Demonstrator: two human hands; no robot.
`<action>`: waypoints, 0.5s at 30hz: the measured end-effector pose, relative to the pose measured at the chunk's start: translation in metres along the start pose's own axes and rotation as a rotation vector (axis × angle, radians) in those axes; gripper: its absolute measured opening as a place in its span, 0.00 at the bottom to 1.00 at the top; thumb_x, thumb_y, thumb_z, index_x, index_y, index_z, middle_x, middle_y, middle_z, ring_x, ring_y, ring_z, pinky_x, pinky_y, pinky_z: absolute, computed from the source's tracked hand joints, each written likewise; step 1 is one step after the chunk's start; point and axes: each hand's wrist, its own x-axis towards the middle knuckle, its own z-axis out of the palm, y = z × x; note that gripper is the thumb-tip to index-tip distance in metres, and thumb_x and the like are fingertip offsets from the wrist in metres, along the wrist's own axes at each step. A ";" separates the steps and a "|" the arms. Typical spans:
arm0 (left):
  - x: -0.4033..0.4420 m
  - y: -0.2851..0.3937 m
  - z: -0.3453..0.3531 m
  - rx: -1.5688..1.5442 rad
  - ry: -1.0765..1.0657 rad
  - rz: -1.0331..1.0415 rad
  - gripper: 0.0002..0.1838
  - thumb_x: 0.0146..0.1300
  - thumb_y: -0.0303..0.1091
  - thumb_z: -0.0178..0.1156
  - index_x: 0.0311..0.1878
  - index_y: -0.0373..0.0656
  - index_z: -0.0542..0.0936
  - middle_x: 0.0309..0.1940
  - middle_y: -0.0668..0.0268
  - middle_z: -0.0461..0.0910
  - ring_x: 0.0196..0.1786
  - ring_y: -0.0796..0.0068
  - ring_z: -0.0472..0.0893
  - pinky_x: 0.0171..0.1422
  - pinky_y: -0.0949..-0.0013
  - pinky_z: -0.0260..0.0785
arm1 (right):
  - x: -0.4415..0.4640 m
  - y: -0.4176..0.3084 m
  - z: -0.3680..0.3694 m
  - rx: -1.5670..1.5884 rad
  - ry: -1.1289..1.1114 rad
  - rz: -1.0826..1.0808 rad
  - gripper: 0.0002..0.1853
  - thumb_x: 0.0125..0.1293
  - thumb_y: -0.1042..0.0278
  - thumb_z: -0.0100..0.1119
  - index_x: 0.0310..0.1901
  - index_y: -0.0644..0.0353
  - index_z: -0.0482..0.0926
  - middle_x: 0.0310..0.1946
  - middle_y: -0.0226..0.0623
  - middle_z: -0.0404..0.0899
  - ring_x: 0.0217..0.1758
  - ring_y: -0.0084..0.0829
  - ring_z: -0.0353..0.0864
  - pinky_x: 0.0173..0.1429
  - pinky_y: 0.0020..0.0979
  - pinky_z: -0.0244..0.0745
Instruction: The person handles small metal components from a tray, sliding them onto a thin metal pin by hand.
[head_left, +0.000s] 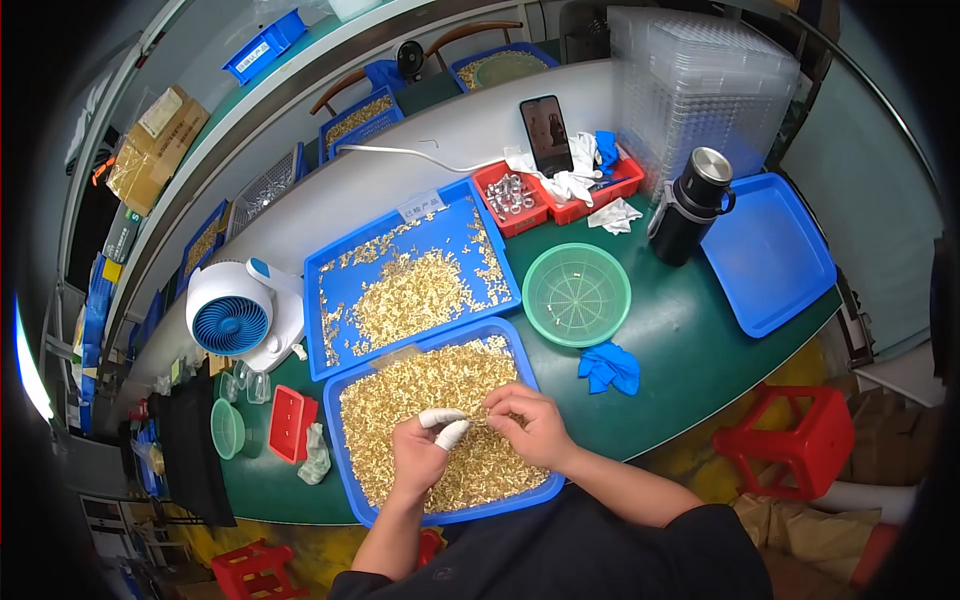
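Observation:
Both my hands are over a blue tray (338, 440) heaped with small gold-coloured metal pieces (400, 390). White coverings wrap the thumb and index finger of my left hand (425, 450), which are bent together in a pinch. Close by on the right, my right hand (532, 428) has its thumb and fingertips drawn together, facing the left fingertips. Whatever sits between the fingers is too small to make out. Just beyond is a second blue tray (455, 240), labelled, with a looser pile of similar gold pieces (415, 295).
Right of the trays are a green sieve-like basket (577, 295), a crumpled blue glove (609, 368), a black thermos (688, 210) and another blue tray (770, 255). Behind stand red bins (512, 200) and a phone (546, 135). A white fan (235, 310) is at left.

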 end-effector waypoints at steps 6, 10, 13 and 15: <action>0.002 0.002 -0.006 -0.047 0.017 0.002 0.07 0.67 0.19 0.67 0.48 0.33 0.85 0.41 0.62 0.88 0.44 0.77 0.86 0.51 0.74 0.79 | 0.000 0.001 0.001 0.012 0.022 0.009 0.03 0.66 0.77 0.66 0.37 0.67 0.83 0.47 0.40 0.85 0.48 0.30 0.85 0.51 0.30 0.79; 0.001 0.005 -0.002 -0.015 -0.016 0.001 0.06 0.68 0.20 0.67 0.47 0.33 0.85 0.40 0.62 0.88 0.44 0.77 0.86 0.50 0.73 0.79 | 0.000 -0.002 -0.001 0.018 0.019 0.021 0.03 0.66 0.77 0.66 0.38 0.67 0.84 0.47 0.39 0.85 0.47 0.30 0.85 0.51 0.30 0.79; 0.002 0.003 -0.002 0.031 -0.024 -0.044 0.06 0.66 0.21 0.69 0.45 0.33 0.85 0.38 0.62 0.88 0.42 0.75 0.87 0.50 0.71 0.80 | 0.000 -0.002 -0.001 0.013 0.020 0.009 0.03 0.66 0.77 0.66 0.38 0.67 0.83 0.46 0.39 0.85 0.47 0.30 0.85 0.51 0.30 0.79; 0.001 0.001 -0.003 0.097 -0.049 -0.084 0.08 0.65 0.23 0.71 0.45 0.33 0.85 0.37 0.63 0.88 0.42 0.74 0.87 0.49 0.71 0.81 | 0.000 -0.001 0.000 0.003 0.003 -0.002 0.03 0.66 0.77 0.66 0.38 0.67 0.83 0.46 0.40 0.85 0.48 0.32 0.85 0.52 0.31 0.79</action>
